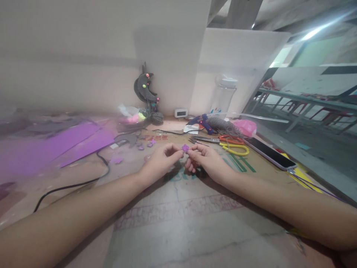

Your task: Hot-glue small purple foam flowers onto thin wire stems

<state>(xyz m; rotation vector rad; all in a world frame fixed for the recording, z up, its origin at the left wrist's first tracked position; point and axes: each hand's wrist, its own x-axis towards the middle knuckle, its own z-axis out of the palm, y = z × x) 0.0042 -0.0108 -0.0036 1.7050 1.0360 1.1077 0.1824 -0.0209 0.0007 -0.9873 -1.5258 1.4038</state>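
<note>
A small purple flower [185, 148] is held up between both hands above the cardboard on the table. My left hand [163, 158] pinches its left edge between thumb and index finger. My right hand [206, 160] grips the right side of the same flower, its other fingers curled below. Left of the hands, several small purple flower pieces [141, 147] lie on the cardboard. Another flat purple flower [118, 160] rests farther left, near a black cable [103, 160].
Purple sheets [86, 143] spread at left. Behind the hands stand a dark moon ornament [143, 87], small clock [181, 113], blue glue gun [202, 121] and clear bottle [223, 96]. Scissors [235, 149] and a phone [269, 153] lie at right.
</note>
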